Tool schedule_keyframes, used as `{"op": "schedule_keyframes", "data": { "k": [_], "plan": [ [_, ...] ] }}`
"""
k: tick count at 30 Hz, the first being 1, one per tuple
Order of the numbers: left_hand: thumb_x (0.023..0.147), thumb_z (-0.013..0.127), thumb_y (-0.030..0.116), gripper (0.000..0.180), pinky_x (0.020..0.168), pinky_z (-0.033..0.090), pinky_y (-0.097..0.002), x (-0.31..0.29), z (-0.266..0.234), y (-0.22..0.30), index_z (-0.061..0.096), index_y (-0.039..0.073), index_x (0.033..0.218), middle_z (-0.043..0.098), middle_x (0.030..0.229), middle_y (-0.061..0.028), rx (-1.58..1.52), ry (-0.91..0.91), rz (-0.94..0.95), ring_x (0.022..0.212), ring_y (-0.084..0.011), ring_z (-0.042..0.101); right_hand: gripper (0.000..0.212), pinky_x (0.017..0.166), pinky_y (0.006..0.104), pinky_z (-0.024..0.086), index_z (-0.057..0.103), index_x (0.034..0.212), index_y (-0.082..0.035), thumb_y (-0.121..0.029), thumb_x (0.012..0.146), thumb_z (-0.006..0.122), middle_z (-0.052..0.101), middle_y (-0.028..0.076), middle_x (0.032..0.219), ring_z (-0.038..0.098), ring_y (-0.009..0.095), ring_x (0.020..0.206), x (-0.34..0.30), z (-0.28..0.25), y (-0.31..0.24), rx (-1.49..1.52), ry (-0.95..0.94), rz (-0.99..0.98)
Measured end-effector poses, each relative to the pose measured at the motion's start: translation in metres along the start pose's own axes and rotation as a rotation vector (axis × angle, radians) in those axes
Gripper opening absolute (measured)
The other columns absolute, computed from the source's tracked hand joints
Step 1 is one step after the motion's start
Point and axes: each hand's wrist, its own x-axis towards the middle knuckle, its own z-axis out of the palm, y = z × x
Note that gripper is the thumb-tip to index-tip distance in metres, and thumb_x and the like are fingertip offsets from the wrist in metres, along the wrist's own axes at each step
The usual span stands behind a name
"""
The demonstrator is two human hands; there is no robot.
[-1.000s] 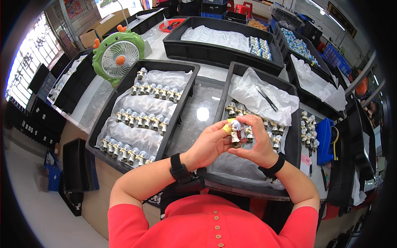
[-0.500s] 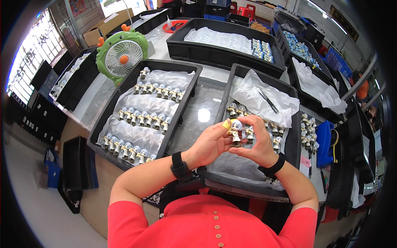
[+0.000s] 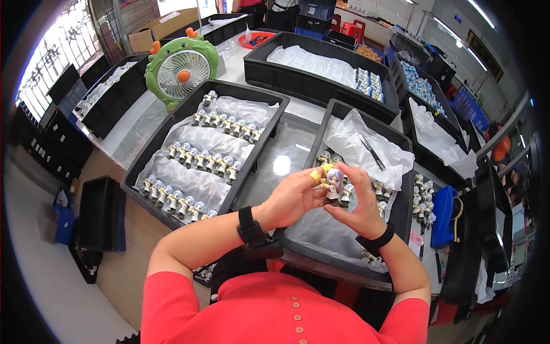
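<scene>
Pinching figure point(image 3: 333, 189) with left hand point(image 3: 291, 198), yellow covers point(image 3: 315, 176) on fingertips. Curving right hand point(image 3: 364, 209) around opposite side, thumb low near feet, fingers up by hair; can't tell if gripping too. Held over right tray point(image 3: 408, 195), just right of left fingertips, left of right palm. Long axis near upright, head up, feet down. Left nearer, in contact; right just beside at least. Below in right tray: crumpled sheet point(image 3: 352, 131) with slim black tool point(image 3: 372, 152) on top, plus more figures. Further left: left tray point(image 3: 258, 157), figures in rows.
</scene>
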Motion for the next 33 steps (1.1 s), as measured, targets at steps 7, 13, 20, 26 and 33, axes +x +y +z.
{"op": "schedule_keyframes", "data": {
  "k": [7, 13, 20, 26, 33],
  "plan": [
    [0.101, 0.037, 0.035, 0.054, 0.108, 0.031, -0.0363, 0.000, 0.009, -0.006, 0.028, 0.002, 0.142, 0.036, 0.144, -0.0090, 0.087, 0.107, 0.011, 0.132, -0.0208, 0.036, 0.072, 0.105, 0.0379, 0.034, 0.043, 0.130, -0.005, -0.006, 0.066, 0.078, 0.050, 0.012, 0.129, 0.046, 0.026, 0.121, -0.003, 0.001, 0.013, 0.132, -0.043, 0.176],
    [0.100, 0.039, 0.038, 0.055, 0.108, 0.032, -0.0349, -0.005, 0.009, 0.000, 0.030, 0.004, 0.143, 0.037, 0.142, -0.0082, 0.165, 0.125, 0.024, 0.130, -0.0193, 0.038, 0.071, 0.105, 0.0350, 0.034, 0.041, 0.129, -0.006, -0.008, 0.068, 0.079, 0.048, 0.010, 0.131, 0.046, 0.022, 0.123, -0.003, 0.008, 0.021, 0.392, -0.015, 0.265],
    [0.084, 0.062, 0.011, 0.046, 0.077, 0.050, -0.0286, 0.000, 0.014, -0.014, 0.045, 0.000, 0.126, 0.057, 0.108, -0.0099, 0.964, 0.229, 0.329, 0.097, -0.0136, 0.057, 0.079, 0.096, 0.0375, 0.040, 0.047, 0.120, -0.004, -0.017, 0.055, 0.089, 0.053, 0.011, 0.113, 0.051, 0.027, 0.107, -0.012, 0.011, 0.009, -0.123, 0.050, -0.001],
    [0.081, 0.065, 0.010, 0.042, 0.068, 0.048, -0.0257, -0.012, 0.031, 0.020, 0.049, -0.001, 0.119, 0.060, 0.092, -0.0082, 0.729, 0.208, 0.210, 0.081, -0.0105, 0.056, 0.086, 0.098, 0.0362, 0.036, 0.042, 0.132, -0.003, -0.019, 0.060, 0.086, 0.051, 0.011, 0.125, 0.048, 0.024, 0.117, -0.018, 0.012, 0.014, 0.034, 0.040, 0.154],
    [0.076, 0.072, 0.008, 0.045, 0.066, 0.050, -0.0210, -0.086, 0.044, 0.157, 0.053, 0.002, 0.117, 0.051, 0.101, -0.0068, 1.129, 0.318, 0.243, 0.077, -0.0096, 0.059, 0.078, 0.099, 0.0336, 0.031, 0.039, 0.137, -0.004, -0.026, 0.072, 0.077, 0.050, 0.010, 0.128, 0.045, 0.020, 0.119, -0.011, 0.004, 0.008, 0.188, 0.138, 0.220]
  ]
}}
